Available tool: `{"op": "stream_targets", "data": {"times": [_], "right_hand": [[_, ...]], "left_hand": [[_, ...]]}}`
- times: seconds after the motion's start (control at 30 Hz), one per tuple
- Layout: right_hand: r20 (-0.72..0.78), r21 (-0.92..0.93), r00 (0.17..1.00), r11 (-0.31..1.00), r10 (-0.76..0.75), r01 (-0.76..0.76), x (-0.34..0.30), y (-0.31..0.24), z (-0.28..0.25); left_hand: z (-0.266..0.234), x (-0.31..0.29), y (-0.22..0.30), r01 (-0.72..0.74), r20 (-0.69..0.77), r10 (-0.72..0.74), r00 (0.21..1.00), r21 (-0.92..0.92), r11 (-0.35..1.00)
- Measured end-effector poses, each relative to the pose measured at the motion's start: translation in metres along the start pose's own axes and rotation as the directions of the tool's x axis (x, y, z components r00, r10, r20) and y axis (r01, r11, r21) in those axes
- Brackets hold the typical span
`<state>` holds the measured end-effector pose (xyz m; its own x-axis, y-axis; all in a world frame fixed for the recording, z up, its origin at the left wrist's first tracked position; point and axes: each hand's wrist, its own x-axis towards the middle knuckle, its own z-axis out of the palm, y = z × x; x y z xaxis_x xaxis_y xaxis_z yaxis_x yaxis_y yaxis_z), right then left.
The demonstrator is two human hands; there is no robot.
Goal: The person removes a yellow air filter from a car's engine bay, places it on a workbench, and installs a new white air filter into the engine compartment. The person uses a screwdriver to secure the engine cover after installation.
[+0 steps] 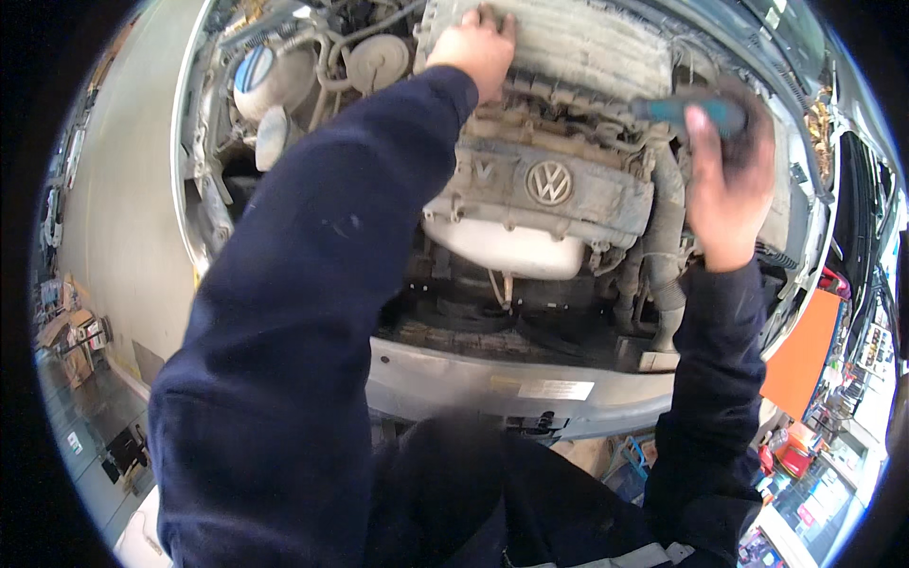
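My left hand [476, 55] reaches far forward over the engine and rests on the left part of a dusty grey ribbed engine cover [578, 47]. Its fingers are slightly bent and apart, and no tool shows in them. In my right hand [734, 204], at the right side of the engine bay, is a teal-and-black hand tool [705, 115], its narrower end pointing left. Motion blurs this hand and the tool, so the exact kind of tool is unclear. Between my arms lies the dirty engine block top [540, 185] with a round emblem.
A reservoir with a blue cap [254, 69] stands at the left of the bay. A ribbed black hose [668, 204] runs down the right side. The car's front crossmember [454, 383] crosses near my body. An orange panel [803, 355] and shelves of goods are at far right.
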<state>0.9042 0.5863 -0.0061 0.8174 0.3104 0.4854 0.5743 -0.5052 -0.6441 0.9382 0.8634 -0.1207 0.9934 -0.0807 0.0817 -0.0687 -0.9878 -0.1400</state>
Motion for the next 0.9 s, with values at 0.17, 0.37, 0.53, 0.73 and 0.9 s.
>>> {"op": "stream_targets", "data": {"times": [0.17,0.37,0.53,0.73,0.9], "right_hand": [[0.011,0.059,0.99,0.988,-0.142,0.141,0.014,0.014,0.033],[0.062,0.161,0.982,0.973,-0.178,0.166,0.018,0.025,0.042],[0.031,0.122,0.993,0.986,-0.116,0.112,0.016,0.028,0.044],[0.058,0.173,0.984,0.973,-0.166,0.154,0.017,0.044,0.048],[0.059,0.146,0.99,0.983,-0.125,0.115,0.014,0.042,0.049]], "left_hand": [[-0.018,-0.001,0.006,0.031,0.105,-0.037,0.994,0.055,0.998],[-0.012,-0.008,0.002,0.027,0.04,-0.028,0.999,0.029,0.999],[-0.008,0.0,0.01,0.041,0.034,-0.044,0.998,0.082,0.996],[-0.009,0.001,0.006,0.017,0.072,-0.022,0.997,0.08,0.997],[-0.012,0.0,0.006,0.03,0.091,-0.037,0.995,0.074,0.997]]}}
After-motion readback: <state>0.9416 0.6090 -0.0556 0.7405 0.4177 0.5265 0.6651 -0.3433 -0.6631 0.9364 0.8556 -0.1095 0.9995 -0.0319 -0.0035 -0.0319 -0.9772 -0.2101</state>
